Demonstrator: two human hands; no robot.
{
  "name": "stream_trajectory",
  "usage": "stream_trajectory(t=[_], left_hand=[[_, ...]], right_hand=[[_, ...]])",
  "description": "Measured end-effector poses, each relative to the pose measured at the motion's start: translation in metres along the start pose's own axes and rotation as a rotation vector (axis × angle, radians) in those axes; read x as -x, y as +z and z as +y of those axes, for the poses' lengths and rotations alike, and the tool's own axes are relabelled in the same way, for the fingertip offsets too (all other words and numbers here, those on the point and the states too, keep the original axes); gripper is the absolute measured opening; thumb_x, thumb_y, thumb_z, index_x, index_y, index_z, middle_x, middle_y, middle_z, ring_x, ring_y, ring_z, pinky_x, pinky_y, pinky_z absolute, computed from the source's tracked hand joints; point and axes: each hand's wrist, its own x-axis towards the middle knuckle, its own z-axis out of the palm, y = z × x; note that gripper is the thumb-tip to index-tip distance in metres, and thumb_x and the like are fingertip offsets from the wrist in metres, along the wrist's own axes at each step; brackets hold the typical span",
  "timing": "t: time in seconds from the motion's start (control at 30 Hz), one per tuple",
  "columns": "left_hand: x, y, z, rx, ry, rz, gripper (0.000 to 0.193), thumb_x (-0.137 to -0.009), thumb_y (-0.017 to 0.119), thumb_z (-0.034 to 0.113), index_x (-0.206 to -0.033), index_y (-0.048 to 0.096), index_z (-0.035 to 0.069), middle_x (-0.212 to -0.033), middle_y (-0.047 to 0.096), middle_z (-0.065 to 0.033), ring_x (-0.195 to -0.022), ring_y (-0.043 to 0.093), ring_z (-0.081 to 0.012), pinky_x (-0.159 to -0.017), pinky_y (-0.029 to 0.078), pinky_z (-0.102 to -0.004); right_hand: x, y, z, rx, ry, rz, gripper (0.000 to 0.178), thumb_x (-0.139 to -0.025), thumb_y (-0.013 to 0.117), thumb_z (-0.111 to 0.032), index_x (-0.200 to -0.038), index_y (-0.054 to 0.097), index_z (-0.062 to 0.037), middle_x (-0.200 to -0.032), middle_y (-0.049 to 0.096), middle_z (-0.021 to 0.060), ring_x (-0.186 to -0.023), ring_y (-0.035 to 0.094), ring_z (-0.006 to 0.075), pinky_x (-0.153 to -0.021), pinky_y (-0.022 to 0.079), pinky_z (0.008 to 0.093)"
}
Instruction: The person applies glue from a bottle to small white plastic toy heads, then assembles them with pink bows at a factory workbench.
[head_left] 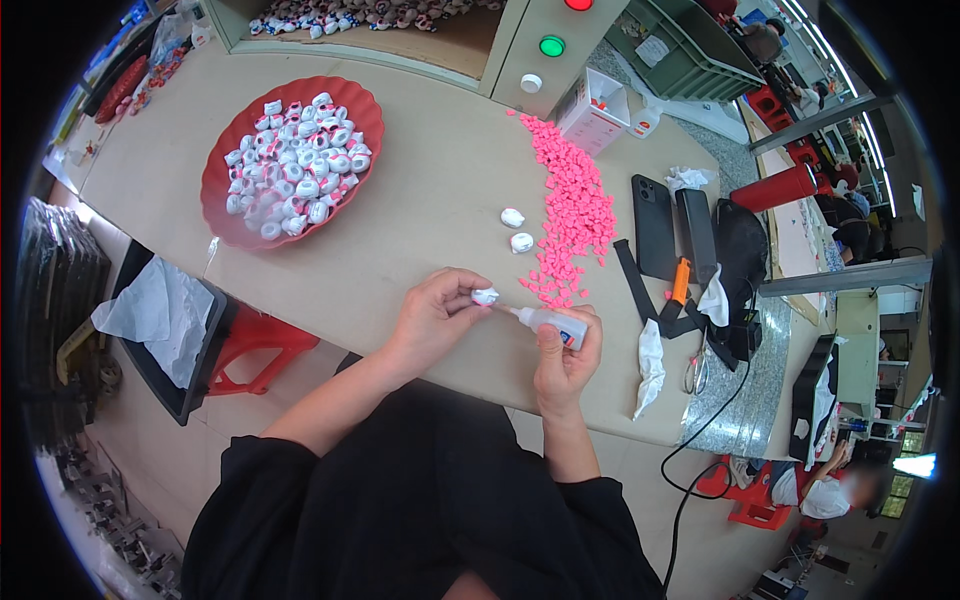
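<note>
My left hand (430,318) pinches a small white piece (485,296) between thumb and fingertips, above the near part of the table. A small squeeze bottle (562,326) with a thin nozzle is gripped in my right hand (568,368). Its tip points left and meets or nearly meets the white piece. Just beyond my hands, two loose white pieces (521,242) lie on the table. To their right spreads a long heap of small pink pieces (578,205). At the far left, a red scalloped bowl (213,205) is full of white pieces with pink parts.
On the right lie a dark phone (653,230), an orange-handled cutter (681,281), crumpled tissue (650,370), a black cable (690,490) and a red flask (775,187). A white box (594,118) stands beside a metal cabinet (545,75) at the back. A red stool (265,350) is at the left.
</note>
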Motion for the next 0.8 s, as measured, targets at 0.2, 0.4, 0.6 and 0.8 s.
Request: stream_trajectory(t=[0.2,0.4,0.6,0.8], left_hand=[[0.000,-0.005,0.004,0.168,-0.112,-0.033,0.023,-0.076,0.054,-0.009,-0.098,0.049,-0.003,-0.093,0.054,-0.0063,-0.090,0.054,-0.0128,-0.078,0.047,-0.0243],[-0.004,-0.010,0.011,0.275,-0.170,-0.088,0.025,-0.080,0.053,0.000,-0.105,0.049,-0.001,-0.093,0.057,-0.0072,-0.087,0.056,-0.0140,-0.076,0.046,-0.0256],[0.003,0.004,0.015,0.438,-0.292,-0.169,0.030,-0.082,0.052,0.005,-0.111,0.047,-0.001,-0.098,0.056,-0.0097,-0.087,0.057,-0.0174,-0.074,0.047,-0.0256],[0.005,0.023,0.018,0.529,-0.392,-0.222,0.029,-0.082,0.053,0.005,-0.110,0.049,0.000,-0.095,0.057,-0.0079,-0.083,0.057,-0.0157,-0.073,0.047,-0.0249]], right_hand=[[-0.004,-0.005,0.000,-0.254,0.106,0.130,0.019,-0.079,0.059,-0.013,-0.088,0.045,-0.0025,-0.080,0.047,0.0050,-0.064,0.044,0.0092,-0.055,0.035,0.0196],[-0.010,-0.052,-0.017,-0.549,0.389,0.265,0.026,-0.078,0.058,-0.005,-0.100,0.046,0.0002,-0.092,0.053,0.0094,-0.073,0.054,0.0136,-0.067,0.043,0.0230],[-0.001,-0.125,-0.017,0.021,0.318,0.251,0.027,-0.082,0.055,-0.015,-0.100,0.050,0.0034,-0.090,0.056,0.0095,-0.079,0.056,0.0160,-0.074,0.044,0.0264],[0.002,-0.152,-0.014,0.157,0.306,0.385,0.026,-0.079,0.058,-0.017,-0.097,0.052,0.0005,-0.091,0.058,0.0124,-0.079,0.059,0.0197,-0.069,0.044,0.0268]])
